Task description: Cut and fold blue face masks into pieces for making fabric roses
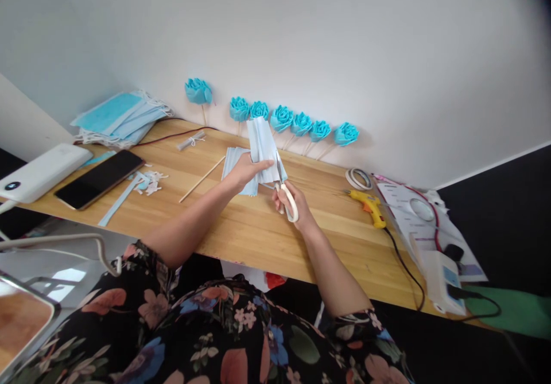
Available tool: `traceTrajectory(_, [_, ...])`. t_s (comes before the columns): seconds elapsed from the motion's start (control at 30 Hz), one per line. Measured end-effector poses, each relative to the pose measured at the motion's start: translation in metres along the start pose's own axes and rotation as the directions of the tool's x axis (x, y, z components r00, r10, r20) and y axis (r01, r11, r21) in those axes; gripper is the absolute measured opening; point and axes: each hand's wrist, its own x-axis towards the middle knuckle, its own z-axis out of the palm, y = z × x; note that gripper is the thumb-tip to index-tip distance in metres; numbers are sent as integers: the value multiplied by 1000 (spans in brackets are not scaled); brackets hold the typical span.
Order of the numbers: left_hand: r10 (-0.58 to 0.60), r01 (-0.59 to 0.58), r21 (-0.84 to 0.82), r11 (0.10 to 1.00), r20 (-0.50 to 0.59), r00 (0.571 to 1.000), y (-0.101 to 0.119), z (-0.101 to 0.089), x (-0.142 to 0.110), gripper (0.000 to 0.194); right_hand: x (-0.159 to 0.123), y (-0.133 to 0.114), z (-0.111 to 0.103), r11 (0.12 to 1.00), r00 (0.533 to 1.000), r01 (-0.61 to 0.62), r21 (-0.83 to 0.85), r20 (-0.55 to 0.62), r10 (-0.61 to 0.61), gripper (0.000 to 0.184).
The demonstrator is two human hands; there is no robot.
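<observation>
My left hand (247, 170) grips a pale blue face mask (260, 137) held up above the table, thumb across its front. In my right hand (297, 203) is a pair of scissors with white handles (291, 201). The blades lie along the right side of the mask, where a strip stands partly apart from the rest. Below and behind my left hand, more mask pieces (231, 160) lie on the wooden table (258, 229). A thin wooden stick (202, 179) rests to the left of them.
Several blue flowers on sticks (282, 118) lean against the wall. Stacked face masks (120, 117), a power bank (47, 171), a phone (100, 178) and white scraps (151, 182) lie left. A yellow glue gun (369, 205), tape rolls (359, 178) and a power strip (443, 280) are right.
</observation>
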Motion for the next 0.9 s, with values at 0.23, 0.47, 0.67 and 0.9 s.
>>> traceTrajectory(0.23, [-37, 36, 36, 999, 15, 999, 2, 1, -2, 44, 0, -1, -1, 999, 999, -18, -37, -31, 17, 47])
traceTrajectory(0.47, [13, -12, -34, 999, 15, 1000, -3, 0, 1, 49, 0, 0, 0, 1000, 999, 14, -7, -32, -14, 49])
traceTrajectory(0.67, [18, -18, -24, 1000, 0, 1000, -1, 0, 0, 51, 1, 3, 0, 1000, 1000, 24, 2, -19, -23, 44])
traceTrajectory(0.9, [-18, 17, -63, 998, -19, 1000, -1, 1, 0, 47, 2, 4, 0, 1000, 1000, 15, 23, -17, -15, 46])
